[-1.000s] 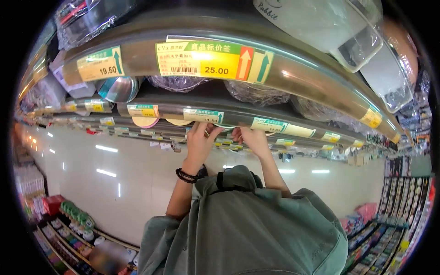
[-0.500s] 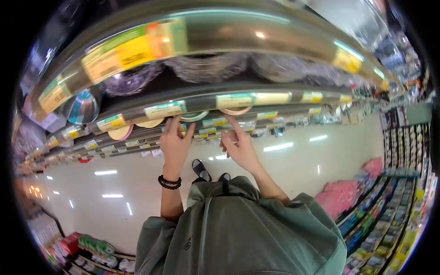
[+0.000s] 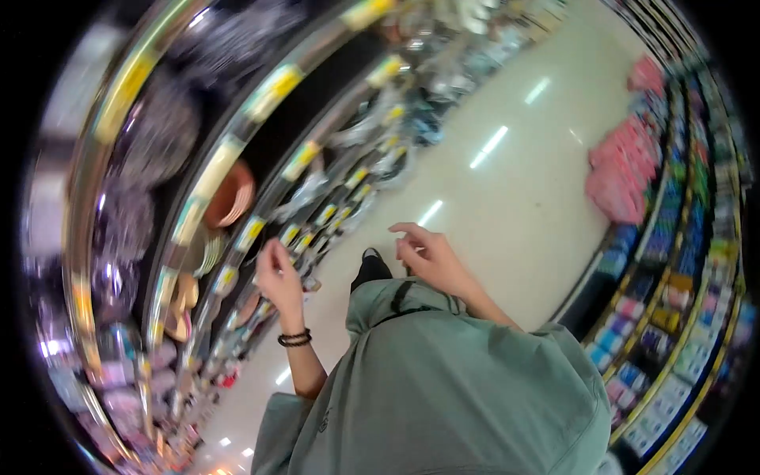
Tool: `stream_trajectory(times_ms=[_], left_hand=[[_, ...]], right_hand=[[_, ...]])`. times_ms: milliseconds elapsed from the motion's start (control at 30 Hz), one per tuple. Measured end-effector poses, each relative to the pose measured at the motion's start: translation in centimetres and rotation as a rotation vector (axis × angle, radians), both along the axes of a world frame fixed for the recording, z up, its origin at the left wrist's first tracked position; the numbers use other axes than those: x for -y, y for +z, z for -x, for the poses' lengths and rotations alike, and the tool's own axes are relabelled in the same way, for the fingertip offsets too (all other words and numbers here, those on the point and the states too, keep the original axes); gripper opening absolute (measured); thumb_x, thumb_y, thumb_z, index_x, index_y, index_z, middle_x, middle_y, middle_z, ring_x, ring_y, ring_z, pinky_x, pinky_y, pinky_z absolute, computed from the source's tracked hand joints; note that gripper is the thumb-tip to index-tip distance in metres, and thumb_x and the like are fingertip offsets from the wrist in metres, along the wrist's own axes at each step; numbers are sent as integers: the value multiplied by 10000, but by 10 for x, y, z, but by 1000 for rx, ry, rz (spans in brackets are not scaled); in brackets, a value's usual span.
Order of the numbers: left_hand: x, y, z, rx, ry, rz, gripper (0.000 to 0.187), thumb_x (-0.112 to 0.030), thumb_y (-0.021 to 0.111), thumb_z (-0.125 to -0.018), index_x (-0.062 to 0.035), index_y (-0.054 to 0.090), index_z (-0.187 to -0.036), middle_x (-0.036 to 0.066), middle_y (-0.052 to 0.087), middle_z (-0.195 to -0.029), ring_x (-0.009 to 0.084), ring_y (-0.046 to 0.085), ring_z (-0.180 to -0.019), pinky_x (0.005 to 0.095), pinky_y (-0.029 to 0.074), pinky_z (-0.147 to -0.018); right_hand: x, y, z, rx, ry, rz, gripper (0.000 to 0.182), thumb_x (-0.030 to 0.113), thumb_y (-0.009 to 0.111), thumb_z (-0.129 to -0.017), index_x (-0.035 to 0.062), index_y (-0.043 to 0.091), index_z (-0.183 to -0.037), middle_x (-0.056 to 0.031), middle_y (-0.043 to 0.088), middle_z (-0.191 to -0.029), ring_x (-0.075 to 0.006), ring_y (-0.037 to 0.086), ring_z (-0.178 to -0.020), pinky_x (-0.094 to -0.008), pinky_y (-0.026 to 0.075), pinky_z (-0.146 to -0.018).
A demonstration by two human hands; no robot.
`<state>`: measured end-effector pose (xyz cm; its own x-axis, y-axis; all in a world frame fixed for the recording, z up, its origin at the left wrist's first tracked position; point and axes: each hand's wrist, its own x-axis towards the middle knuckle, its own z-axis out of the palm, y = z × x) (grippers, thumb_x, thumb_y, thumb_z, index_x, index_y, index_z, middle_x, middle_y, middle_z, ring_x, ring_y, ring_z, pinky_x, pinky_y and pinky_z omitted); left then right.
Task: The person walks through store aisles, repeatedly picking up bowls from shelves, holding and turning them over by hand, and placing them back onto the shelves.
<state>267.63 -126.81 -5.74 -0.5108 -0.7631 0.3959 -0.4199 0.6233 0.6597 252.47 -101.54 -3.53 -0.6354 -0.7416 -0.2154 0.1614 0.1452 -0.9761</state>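
Observation:
My left hand (image 3: 279,279), with a dark beaded bracelet (image 3: 294,339) at its wrist, is raised beside the lower shelf edges. Its fingers are loosely bent, slightly blurred, and no object shows in them. Over the aisle floor, my right hand (image 3: 430,257) hangs in front of my body, index finger stretched out and the others loosely curled, holding nothing visible. A reddish-brown round dish (image 3: 231,195) sits on a shelf up and left of my left hand. Below that dish are a green-rimmed round item (image 3: 207,255) and tan ones (image 3: 184,297).
Tiered shelves with yellow and white price labels (image 3: 273,91) curve along the left. Plastic-wrapped goods (image 3: 158,119) fill the upper tier. Across the shiny floor (image 3: 507,214), pink bags (image 3: 621,170) lie by another rack of small packages (image 3: 669,348). One dark shoe (image 3: 372,253) shows below me.
My view and body have turned right, so the shelf now runs diagonally on the left. Both hands have come away from the dishes at the shelf edge; the right is now over the floor.

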Motion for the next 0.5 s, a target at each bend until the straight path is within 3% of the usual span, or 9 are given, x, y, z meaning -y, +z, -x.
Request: stream_trajectory(times_ms=[33,133,200,300,367,500], left_hand=[[-20,-18,13,66,-140,-77,213,-155,599,-945,6,673,-1063,130,684,-905,207,622,-722,328,485,-640],[-82,-32,71,382,-594,-348,227,-179,558,-961,-12,652,-1083,187,673,-963,309,653,-834,390,502,-707],[-113,-40,112,642,-1088,-250,265,-236,552,-959,-34,636,-1108,211,656,-994,368,631,-906,442,494,-774],[-157,-32,174,829,-1355,-312,295,-276,553,-952,-47,621,-1126,215,653,-1022,394,606,-963,483,474,-820],[-173,-41,216,807,-1444,-271,310,-294,551,-953,-55,609,-1141,216,650,-1015,394,605,-960,488,474,-811],[-192,-99,307,724,-1588,-213,322,-313,543,-955,-50,602,-1131,218,646,-1001,403,602,-953,495,477,-792]], right_hand=[[-11,3,7,-5,-44,-8,270,119,517,-974,18,577,-1216,-44,619,-823,-108,594,-731,-263,506,-646],[-36,-9,27,-150,-187,27,233,146,549,-960,2,604,-1135,-112,632,-801,-149,564,-628,-291,470,-594],[-53,-16,43,-183,-264,24,236,149,547,-960,-23,609,-1109,-146,644,-915,-171,615,-697,-297,499,-636],[-77,-22,74,-94,-383,18,260,151,548,-957,-36,593,-1132,-149,650,-974,-186,647,-744,-307,520,-673],[-97,-24,96,-8,-479,-2,278,153,548,-956,-41,581,-1152,-149,651,-1001,-197,664,-782,-314,532,-698],[-137,-40,162,-80,-618,-133,302,157,543,-963,-19,561,-1208,-137,666,-1033,-192,657,-876,-311,530,-738]])
